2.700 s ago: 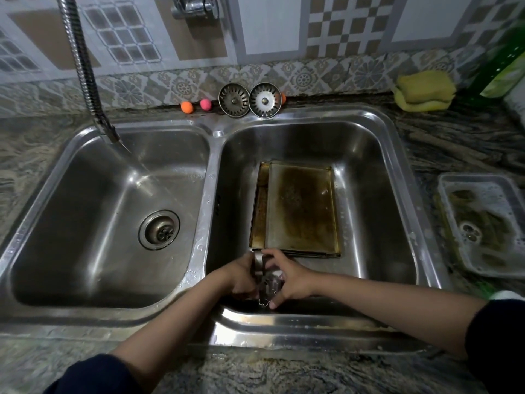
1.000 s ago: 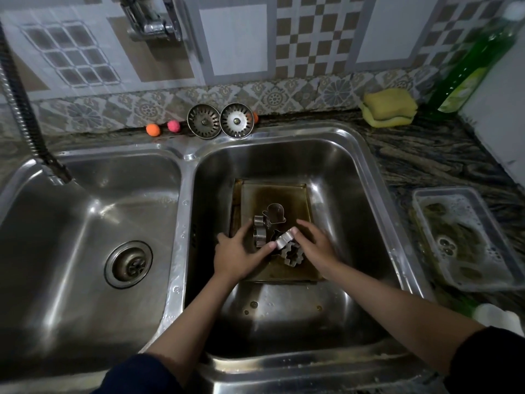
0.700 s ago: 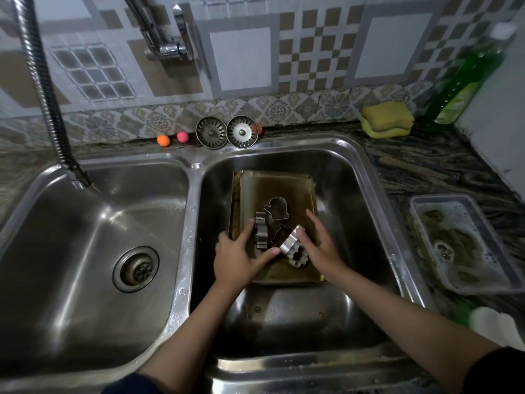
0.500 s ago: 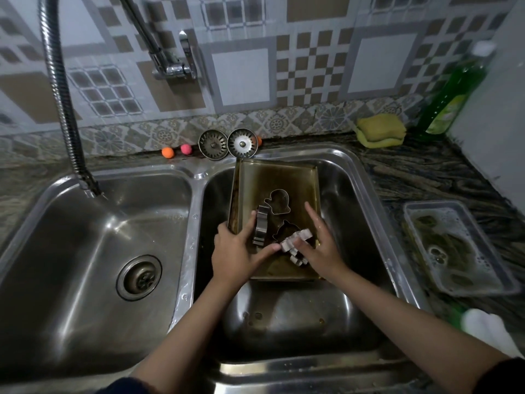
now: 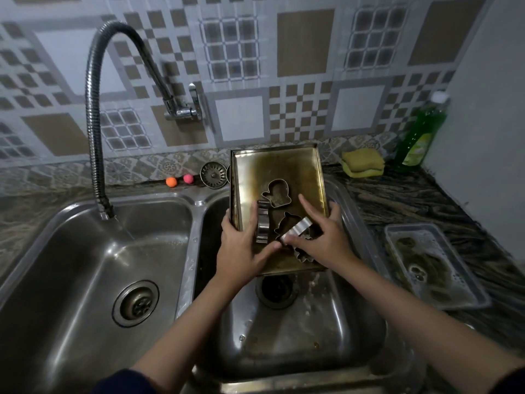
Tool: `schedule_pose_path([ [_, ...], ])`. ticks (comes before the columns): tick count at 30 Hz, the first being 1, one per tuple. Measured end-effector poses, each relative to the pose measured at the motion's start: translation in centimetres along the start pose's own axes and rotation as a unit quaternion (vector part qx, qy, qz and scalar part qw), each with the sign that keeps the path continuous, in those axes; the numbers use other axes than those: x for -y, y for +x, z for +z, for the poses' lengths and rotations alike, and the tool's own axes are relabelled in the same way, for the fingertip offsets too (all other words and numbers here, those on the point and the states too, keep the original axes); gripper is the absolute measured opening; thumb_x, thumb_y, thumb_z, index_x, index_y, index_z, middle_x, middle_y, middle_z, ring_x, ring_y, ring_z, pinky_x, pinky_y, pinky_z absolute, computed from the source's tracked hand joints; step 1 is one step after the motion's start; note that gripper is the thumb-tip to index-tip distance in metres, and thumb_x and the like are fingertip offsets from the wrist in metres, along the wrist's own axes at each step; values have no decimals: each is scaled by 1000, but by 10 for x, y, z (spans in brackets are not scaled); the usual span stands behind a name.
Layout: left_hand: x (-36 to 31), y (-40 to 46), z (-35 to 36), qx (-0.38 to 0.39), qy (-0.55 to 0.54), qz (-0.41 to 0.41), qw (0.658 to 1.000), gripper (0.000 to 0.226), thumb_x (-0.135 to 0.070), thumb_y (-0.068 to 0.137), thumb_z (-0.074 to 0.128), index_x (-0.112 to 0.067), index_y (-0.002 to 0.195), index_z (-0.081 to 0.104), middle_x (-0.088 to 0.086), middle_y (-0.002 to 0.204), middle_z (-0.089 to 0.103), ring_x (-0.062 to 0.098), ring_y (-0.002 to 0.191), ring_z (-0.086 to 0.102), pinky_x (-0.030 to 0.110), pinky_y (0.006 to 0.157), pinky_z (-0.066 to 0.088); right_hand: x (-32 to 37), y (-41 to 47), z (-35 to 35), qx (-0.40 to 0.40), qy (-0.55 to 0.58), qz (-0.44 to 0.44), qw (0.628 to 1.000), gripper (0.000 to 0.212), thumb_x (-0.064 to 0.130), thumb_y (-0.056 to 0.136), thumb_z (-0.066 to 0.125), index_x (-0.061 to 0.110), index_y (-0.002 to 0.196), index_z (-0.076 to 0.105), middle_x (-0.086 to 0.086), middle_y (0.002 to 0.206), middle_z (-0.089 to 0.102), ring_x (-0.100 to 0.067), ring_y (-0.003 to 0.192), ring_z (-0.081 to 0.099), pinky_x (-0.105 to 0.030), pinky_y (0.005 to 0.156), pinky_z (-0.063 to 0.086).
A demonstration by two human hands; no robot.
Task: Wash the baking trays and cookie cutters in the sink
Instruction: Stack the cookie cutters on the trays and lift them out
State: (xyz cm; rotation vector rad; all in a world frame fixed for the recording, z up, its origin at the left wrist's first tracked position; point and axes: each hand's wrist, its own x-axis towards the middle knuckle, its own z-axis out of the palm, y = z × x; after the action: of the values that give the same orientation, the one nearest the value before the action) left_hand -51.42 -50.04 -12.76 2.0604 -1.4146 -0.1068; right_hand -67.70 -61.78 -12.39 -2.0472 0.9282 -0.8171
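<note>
Metal tray [image 5: 287, 169] lifted over sink [image 5: 284, 331]; left hand [image 5: 241, 245], right hand [image 5: 326, 240] grip edges. Keep level, else cutters [image 5: 277, 193] slide.

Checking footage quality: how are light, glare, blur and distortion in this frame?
Head view: dim overall; glare on a cookie cutter and the sink; wide-angle bending of the wall tiles; soft blur toward the corners; baking tray and hands sharp.

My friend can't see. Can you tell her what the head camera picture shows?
Two hands, the left hand and right hand, lift a stained baking tray with metal cookie cutters on it above the right sink basin. A bendy faucet hangs over the left basin.
</note>
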Motion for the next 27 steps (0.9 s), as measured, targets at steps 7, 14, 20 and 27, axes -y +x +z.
schedule_pose_path([
  [7, -14, 35, -7, -54, -51, 75, 994, 69, -74, 84, 19, -49, 145, -3, 33, 144, 16, 43, 136, 23, 36, 106, 29, 21, 21, -30, -90, -49, -104, 989, 95, 70, 51, 71, 43, 136, 39, -12, 147, 19, -12, 132, 25, -23, 106, 28],
  [14, -37, 64, -7, -99, -82, 143, 981, 68, -65, 90, 24, -44, 146, -8, 37, 144, 9, 26, 140, 3, 42, 112, 24, 34, 36, -65, -168, -149, -221, 949, 95, 78, 57, 63, 29, 136, 48, -24, 142, 26, -27, 134, 28, -33, 104, 34],
  [20, -45, 65, 3, -88, -111, 150, 978, 67, -68, 88, 22, -52, 140, -17, 41, 144, -6, 53, 138, 1, 60, 109, 27, 29, 41, -78, -184, -202, -280, 920, 97, 79, 55, 67, 28, 136, 48, -23, 140, 24, -35, 132, 33, -41, 100, 45],
  [27, -46, 62, 7, -104, -137, 157, 972, 68, -69, 87, 21, -53, 138, -21, 43, 143, -7, 33, 140, -7, 52, 115, 17, 33, 40, -81, -194, -254, -329, 889, 96, 80, 55, 67, 30, 134, 47, -16, 139, 22, -39, 129, 34, -47, 99, 47],
])
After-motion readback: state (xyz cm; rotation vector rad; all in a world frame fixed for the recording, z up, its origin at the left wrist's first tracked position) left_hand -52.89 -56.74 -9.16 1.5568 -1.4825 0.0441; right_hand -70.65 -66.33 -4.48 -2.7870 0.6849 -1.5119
